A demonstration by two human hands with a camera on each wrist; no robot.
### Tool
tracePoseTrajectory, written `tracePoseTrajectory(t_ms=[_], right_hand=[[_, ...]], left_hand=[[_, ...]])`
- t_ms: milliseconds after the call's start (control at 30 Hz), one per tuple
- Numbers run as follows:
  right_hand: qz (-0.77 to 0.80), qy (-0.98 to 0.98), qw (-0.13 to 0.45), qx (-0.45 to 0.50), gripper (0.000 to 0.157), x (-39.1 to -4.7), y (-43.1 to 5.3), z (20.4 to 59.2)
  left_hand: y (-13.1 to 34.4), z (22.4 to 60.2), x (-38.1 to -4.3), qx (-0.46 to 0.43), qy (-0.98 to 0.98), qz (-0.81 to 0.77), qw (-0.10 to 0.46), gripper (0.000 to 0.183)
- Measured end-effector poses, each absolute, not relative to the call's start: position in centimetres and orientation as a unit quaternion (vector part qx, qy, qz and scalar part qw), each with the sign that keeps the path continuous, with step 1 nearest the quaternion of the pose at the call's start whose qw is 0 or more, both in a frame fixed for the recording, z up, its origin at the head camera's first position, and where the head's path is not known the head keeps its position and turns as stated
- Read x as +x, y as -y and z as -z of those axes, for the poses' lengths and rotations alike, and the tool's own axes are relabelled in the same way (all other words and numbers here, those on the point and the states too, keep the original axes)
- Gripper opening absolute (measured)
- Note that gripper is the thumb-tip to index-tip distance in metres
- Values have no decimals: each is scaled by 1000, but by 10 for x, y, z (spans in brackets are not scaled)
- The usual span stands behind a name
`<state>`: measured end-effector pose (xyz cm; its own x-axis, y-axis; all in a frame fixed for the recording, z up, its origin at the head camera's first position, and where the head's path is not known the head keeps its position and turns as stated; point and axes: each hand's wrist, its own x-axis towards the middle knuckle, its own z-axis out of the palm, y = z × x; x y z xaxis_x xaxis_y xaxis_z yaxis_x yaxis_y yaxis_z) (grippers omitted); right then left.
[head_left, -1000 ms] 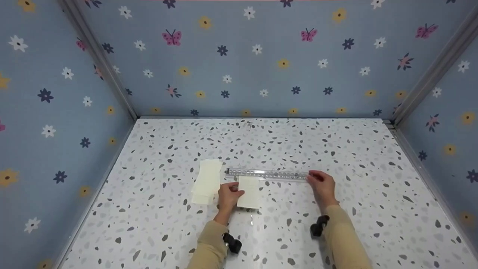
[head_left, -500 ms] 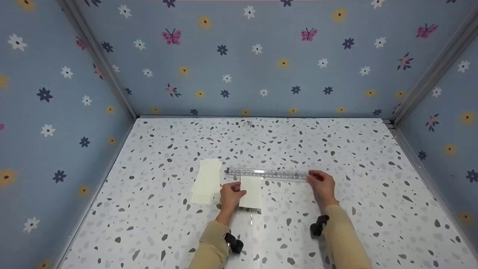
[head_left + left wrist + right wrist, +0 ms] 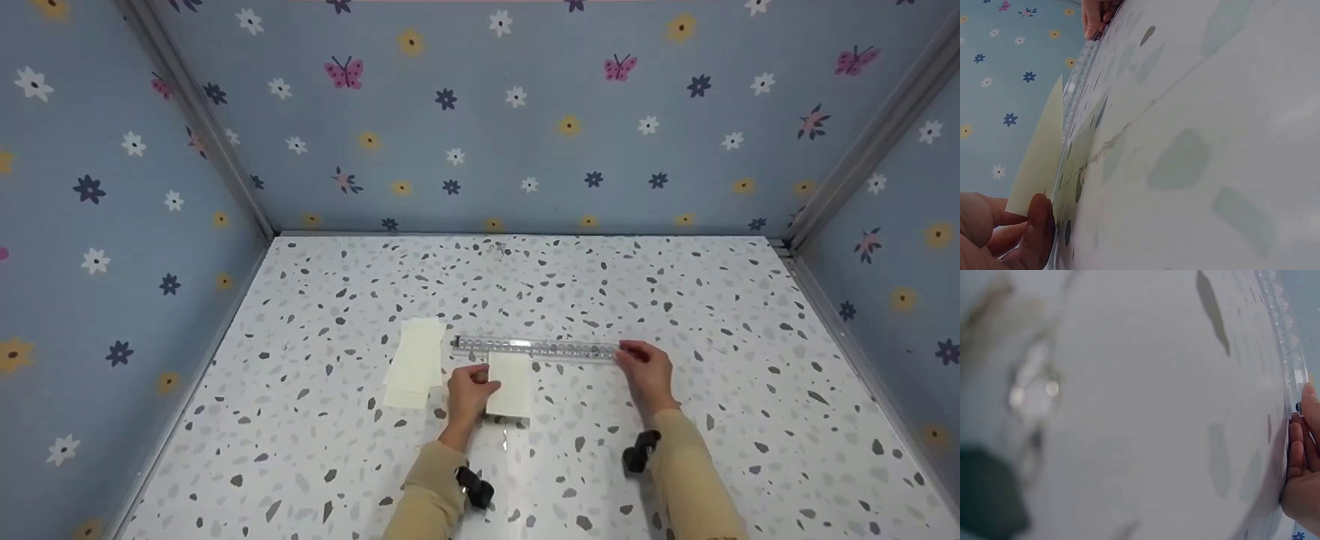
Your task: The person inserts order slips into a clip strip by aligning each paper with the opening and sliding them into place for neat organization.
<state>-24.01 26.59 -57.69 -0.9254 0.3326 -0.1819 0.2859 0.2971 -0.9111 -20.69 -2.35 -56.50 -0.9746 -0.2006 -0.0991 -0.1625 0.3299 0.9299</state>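
Note:
In the head view my left hand point(image 3: 469, 391) pinches the left edge of a small cream paper sheet point(image 3: 510, 385), thumb on top. The sheet's far edge meets a long, clear plastic strip point(image 3: 559, 349) with a row of round bumps or holes. The left wrist view shows the paper point(image 3: 1041, 154) tilted up off the table between thumb and fingers. At the strip's right end, my right hand point(image 3: 649, 375) holds it between thumb and fingers. From the right wrist, the clear strip point(image 3: 1291, 337) runs up from the right hand point(image 3: 1302, 486).
Left of the left hand lies a loose pile of cream paper sheets point(image 3: 416, 367), slightly fanned. The speckled white table point(image 3: 600, 292) is bounded by blue flowered walls point(image 3: 510, 150) at the back and sides. A seam runs across the tabletop in the left wrist view.
My left hand has slid a little to the right, carrying the paper sheet along the strip's near edge. The right hand and the strip have stayed in place.

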Motion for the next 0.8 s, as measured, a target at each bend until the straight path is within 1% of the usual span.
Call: tracePoseTrajectory(t_ms=[100, 333, 433, 800], right_hand=[[-565, 801, 19, -195, 31, -240, -266, 577], [-572, 798, 41, -184, 30, -239, -266, 578], [-573, 797, 30, -189, 32, -240, -266, 578], [-577, 793, 33, -193, 31, -240, -267, 578]], left_hand=[[22, 564, -206, 112, 815, 568, 13, 33], [18, 564, -207, 98, 817, 568, 24, 32], [16, 565, -207, 98, 819, 564, 27, 32], [7, 562, -207, 115, 819, 562, 17, 31]])
